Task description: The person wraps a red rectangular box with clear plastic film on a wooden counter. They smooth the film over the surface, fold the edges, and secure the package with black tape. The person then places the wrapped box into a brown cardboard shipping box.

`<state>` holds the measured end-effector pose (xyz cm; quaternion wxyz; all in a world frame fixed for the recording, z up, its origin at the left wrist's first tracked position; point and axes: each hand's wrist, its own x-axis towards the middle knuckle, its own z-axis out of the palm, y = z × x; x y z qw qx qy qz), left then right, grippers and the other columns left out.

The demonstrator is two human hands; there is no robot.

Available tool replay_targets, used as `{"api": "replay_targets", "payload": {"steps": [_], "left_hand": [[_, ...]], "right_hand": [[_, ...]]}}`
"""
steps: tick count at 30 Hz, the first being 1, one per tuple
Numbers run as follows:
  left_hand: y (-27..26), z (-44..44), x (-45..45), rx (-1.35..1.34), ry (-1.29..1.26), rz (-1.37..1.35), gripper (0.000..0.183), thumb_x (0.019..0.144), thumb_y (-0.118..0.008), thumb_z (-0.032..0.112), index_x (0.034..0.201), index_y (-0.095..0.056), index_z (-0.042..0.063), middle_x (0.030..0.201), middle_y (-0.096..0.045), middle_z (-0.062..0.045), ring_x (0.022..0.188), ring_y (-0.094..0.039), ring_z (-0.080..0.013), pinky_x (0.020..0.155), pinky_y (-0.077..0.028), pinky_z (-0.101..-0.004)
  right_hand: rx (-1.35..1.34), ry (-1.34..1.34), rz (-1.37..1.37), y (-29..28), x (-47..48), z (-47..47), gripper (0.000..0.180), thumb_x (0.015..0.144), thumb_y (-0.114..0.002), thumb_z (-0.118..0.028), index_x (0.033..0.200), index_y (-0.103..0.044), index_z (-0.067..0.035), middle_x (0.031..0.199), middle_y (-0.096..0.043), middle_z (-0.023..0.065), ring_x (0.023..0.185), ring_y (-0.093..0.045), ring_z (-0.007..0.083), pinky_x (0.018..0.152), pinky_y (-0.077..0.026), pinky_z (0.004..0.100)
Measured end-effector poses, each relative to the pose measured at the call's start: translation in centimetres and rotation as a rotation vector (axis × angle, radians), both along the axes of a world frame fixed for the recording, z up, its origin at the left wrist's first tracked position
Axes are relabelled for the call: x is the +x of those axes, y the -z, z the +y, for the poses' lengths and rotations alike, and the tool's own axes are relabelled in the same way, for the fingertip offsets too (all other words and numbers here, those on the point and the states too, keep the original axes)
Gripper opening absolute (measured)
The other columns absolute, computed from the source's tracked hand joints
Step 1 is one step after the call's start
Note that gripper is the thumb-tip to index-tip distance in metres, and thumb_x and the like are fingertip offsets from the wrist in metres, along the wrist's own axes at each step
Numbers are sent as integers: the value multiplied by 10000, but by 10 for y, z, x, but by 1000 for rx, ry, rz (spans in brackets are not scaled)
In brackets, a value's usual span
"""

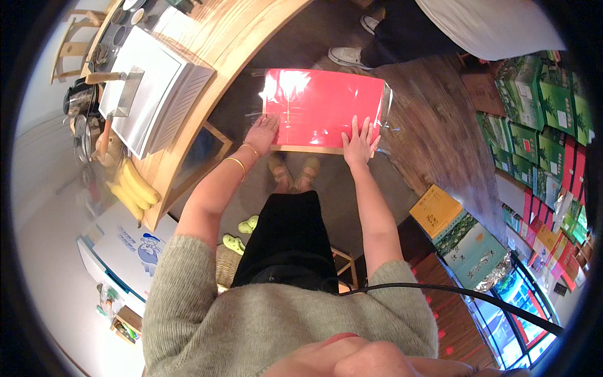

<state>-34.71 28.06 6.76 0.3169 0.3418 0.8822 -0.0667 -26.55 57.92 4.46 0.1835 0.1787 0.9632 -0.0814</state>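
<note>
A flat red rectangular piece lies before me, covered in shiny clear plastic film whose loose edges stick out on both sides. A light wooden edge shows beneath its near side. My left hand rests on its near left corner, fingers together; a gold bangle and a thin bracelet are on that wrist. Spread out flat, my right hand lies on the near right part. Whether either hand pinches the film cannot be told.
A wooden counter at the left bears a white box, a cleaver and bananas. Another person stands at the upper right. Stacked green boxes and a yellow box are at the right. Green clogs lie on the floor.
</note>
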Motion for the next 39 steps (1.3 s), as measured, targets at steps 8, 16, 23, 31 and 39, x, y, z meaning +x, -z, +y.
{"api": "replay_targets", "payload": {"steps": [8, 16, 23, 31, 39], "left_hand": [[-18, 5, -6, -18, 31, -44, 812, 750, -598, 104, 1474, -247, -4, 1568, -218, -120, 1443, -230, -214, 1185, -157, -372], [-6, 0, -3, -7, 15, -9, 784, 765, -591, 97, 1473, -265, 13, 1572, -200, -125, 1438, -243, -232, 1178, -183, -381], [-12, 9, -4, -36, 32, -21, 772, 772, -603, 92, 1470, -279, 23, 1570, -202, -128, 1434, -250, -233, 1178, -189, -380], [-8, 1, -4, -4, 82, 26, 704, 790, -567, 101, 1444, -325, 5, 1542, -272, -137, 1421, -277, -240, 1175, -202, -377], [1, -18, 6, 28, 117, 88, 646, 810, -515, 66, 1430, -347, -6, 1536, -288, -130, 1414, -290, -238, 1181, -186, -361]], "right_hand": [[50, 76, 44, -5, 29, 52, 640, 965, -453, -437, 1522, -204, -242, 1598, -89, 70, 1467, -99, 280, 1157, 4, 552], [64, 144, 352, -11, 32, 35, 642, 980, -430, -367, 1501, -214, -59, 1582, -125, 145, 1467, -90, 305, 1162, -70, 555], [-188, -207, 180, -11, 22, -19, 596, 943, -497, -308, 1474, -315, -106, 1566, -221, 61, 1449, -176, 235, 1172, -26, 554], [-107, -73, 72, -13, 21, -10, 576, 943, -501, -240, 1480, -314, -145, 1564, -235, 31, 1439, -207, 205, 1178, -27, 536], [-83, -45, 2, -17, 15, -17, 607, 934, -513, -258, 1489, -297, -143, 1571, -221, 36, 1445, -201, 223, 1170, -17, 536]]}}
